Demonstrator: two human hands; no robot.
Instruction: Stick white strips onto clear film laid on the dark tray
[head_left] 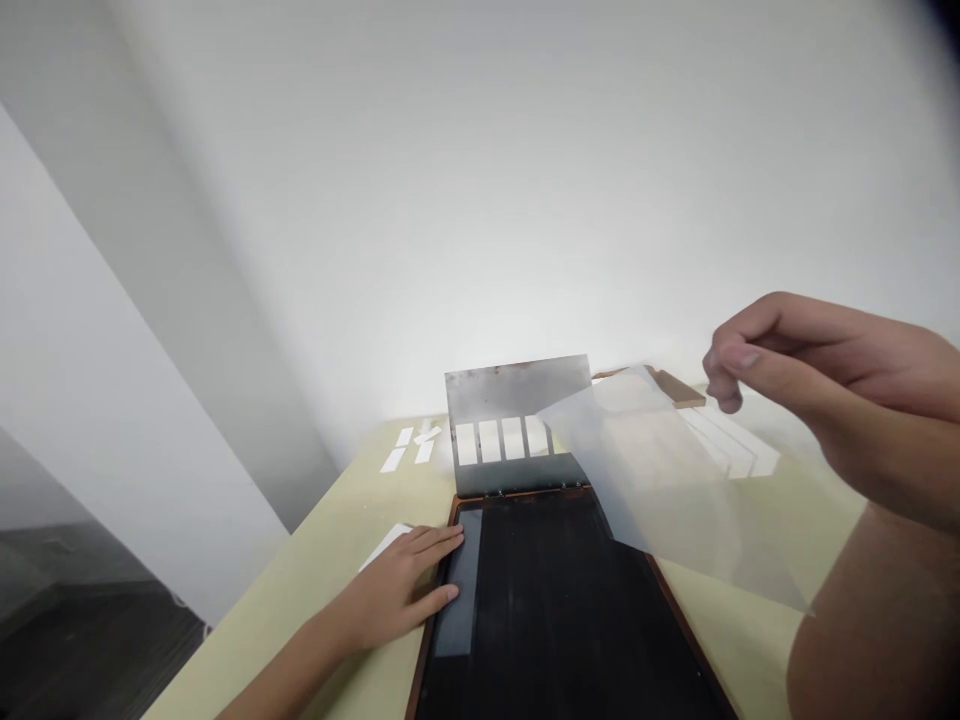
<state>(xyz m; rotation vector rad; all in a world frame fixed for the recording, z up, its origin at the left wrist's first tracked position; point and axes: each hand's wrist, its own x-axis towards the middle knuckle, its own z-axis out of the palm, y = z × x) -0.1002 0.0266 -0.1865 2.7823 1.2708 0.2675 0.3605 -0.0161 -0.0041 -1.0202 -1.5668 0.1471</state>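
Observation:
My left hand (397, 585) lies with fingers stretched and spread at the left edge of a black flat panel (570, 610) with a brown rim. Its fingertips touch the border of a grey, see-through strip (462, 585) on that panel. On the right, my right hand (772, 370) is raised with thumb and fingers pinched together. A large translucent film sheet (637, 470) hangs tilted in the air below and left of it, over the panel's right side. The film appears held by that hand, though the gripped edge is hard to see.
Hinged at the panel's far end, a metal plate (517, 395) with rectangular cut-outs stands upright. White strips (405, 437) lie at the far left of the yellowish table (300, 600); another white piece (386, 545) is beside my left hand. Behind the film are white strips (739, 450) and a brown tray (679, 388).

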